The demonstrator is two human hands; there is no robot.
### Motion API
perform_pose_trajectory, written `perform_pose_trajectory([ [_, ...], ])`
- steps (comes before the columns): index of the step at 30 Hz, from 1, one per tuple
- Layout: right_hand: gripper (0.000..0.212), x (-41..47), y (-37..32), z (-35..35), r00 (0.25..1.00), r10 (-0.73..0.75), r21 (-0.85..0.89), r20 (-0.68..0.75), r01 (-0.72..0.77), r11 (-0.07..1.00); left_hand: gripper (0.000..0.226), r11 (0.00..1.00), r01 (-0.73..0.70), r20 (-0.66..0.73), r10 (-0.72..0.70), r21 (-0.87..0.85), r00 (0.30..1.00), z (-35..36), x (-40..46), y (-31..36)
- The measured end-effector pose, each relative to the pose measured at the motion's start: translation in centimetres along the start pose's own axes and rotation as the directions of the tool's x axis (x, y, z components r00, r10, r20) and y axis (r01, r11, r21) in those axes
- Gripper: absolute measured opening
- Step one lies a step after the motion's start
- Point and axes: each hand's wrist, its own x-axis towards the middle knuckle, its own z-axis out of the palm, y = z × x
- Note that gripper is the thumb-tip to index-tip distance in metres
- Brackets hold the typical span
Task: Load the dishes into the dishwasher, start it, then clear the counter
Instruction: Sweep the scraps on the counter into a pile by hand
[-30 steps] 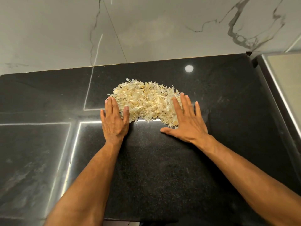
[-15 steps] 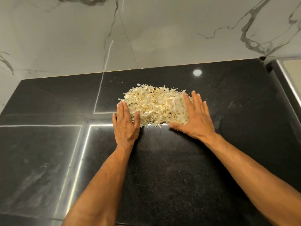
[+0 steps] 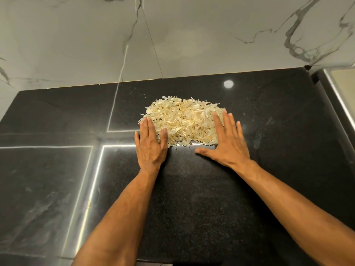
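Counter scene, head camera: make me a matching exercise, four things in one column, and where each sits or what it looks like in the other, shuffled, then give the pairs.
Things:
1. left hand
2. right hand
3. pile of peelings
4. wall

Descriptions:
A. pale, heaped between both hands
B. flat at the pile's right edge, thumb spread
C. light marble with dark veins
D. flat at the pile's left edge

Pairs: 1-D, 2-B, 3-A, 4-C

Under both flat palms the countertop point(image 3: 192, 198) is polished black speckled stone, glossy enough to mirror bright light strips. Between the hands, the heap of peelings point(image 3: 184, 121) looks dry, papery and flaky, pale cream and matt. Beyond the fingertips, the backsplash point(image 3: 172, 35) is smooth grey-veined marble with a soft sheen.
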Motion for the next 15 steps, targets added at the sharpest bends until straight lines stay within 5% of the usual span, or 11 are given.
perform_pose_trajectory([
  [7, 0.116, 3.0, -2.5, -0.9, 0.994, -0.032, 0.145, -0.107, 0.047, 0.988, 0.077, 0.987, -0.030, -0.018, 0.027, -0.160, 0.999, -0.4, 0.0, -0.3],
  [11, 0.100, 3.8, -1.9, -1.4, 0.962, 0.188, 0.409, -0.197, -0.094, 0.908, 0.077, 0.977, 0.007, -0.111, -0.031, -0.211, 0.993, -1.0, 1.8, -2.2],
  [15, 0.090, 4.9, -3.2, -1.2, 0.975, 0.176, 0.422, -0.133, -0.105, 0.901, 0.074, 0.978, -0.001, 0.044, 0.011, -0.210, 0.999, -0.9, 4.2, -2.2],
])
